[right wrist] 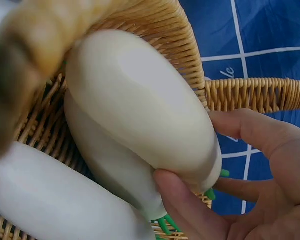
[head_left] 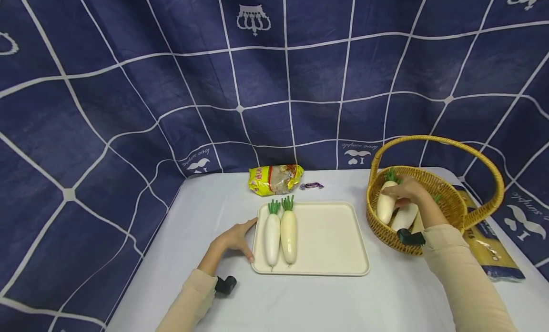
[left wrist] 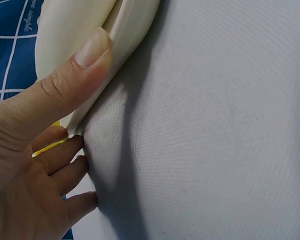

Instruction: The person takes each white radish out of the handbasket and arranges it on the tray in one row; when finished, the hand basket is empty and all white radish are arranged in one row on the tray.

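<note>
Cream sleeves [head_left: 465, 279] are seen nearest the camera, with a small black device [head_left: 226, 285] worn at the left wrist and another at the right. By the right hand [head_left: 407, 191], a white radish [head_left: 386, 206] is pinched between thumb and fingers near its green leaf end; this radish is located inside the wicker basket [head_left: 439, 191], at its left side. Two further radishes are shown beneath and beside it in the right wrist view. The basket's arched handle [head_left: 446, 142] is noted as upright.

The left hand [head_left: 233, 236] is found spread, thumb apart from the fingers, with its fingertips placed at the left edge of the cream tray [head_left: 328, 241]. Within the tray's left half, two white radishes [head_left: 272, 239] are laid side by side, their green leaves directed toward the far rim.

Behind the tray, a yellow printed packet [head_left: 261, 180] and a purple-wrapped sweet [head_left: 311, 185] are observed on the white-covered table [head_left: 309, 303]. A gold packet [head_left: 493, 253] is partly hidden by the basket. The background is closed off by a navy curtain [head_left: 261, 79] patterned with white lines.
</note>
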{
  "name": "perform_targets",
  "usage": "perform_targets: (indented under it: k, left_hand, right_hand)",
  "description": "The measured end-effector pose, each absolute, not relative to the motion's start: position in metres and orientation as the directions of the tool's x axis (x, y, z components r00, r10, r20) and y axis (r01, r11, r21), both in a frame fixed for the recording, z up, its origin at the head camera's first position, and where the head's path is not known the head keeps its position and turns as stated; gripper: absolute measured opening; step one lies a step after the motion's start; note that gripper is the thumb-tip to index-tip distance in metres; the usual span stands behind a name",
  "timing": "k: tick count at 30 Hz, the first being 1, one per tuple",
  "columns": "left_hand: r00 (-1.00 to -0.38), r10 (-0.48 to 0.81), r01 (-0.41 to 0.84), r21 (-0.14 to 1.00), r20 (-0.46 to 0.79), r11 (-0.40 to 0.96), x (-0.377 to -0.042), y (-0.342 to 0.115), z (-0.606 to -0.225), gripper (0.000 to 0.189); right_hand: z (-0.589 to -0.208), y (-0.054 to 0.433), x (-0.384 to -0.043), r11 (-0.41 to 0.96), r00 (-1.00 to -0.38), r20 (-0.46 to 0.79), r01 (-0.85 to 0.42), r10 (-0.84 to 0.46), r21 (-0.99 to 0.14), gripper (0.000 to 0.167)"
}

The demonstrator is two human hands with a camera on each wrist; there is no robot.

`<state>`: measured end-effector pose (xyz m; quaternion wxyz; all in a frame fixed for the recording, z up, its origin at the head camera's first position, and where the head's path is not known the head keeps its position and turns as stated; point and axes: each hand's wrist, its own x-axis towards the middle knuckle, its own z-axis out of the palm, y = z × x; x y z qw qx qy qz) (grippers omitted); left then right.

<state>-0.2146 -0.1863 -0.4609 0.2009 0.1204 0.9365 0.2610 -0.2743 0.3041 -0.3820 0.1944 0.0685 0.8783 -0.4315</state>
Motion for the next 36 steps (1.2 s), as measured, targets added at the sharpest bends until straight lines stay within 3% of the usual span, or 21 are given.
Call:
perform_targets:
  k: [18, 36]
  left_hand:
    - [-0.883, 0.34, 0.124, 0.538, -0.324, 0.834, -0.215, -0.188, -0.461, 0.124]
    - [-0.879, 0.355, 0.121, 0.569, -0.32, 0.813, -0.214, -0.189, -0.459, 0.124]
  right_hand:
    - [-0.371, 0.311, -0.257, 0.52, -0.957, -0.282, 0.204, -0.074, -0.83, 0.091]
    - [-0.367, 0.304, -0.234, 0.533, -0.968, -0.236, 0.155, -0.088, -0.832, 0.091]
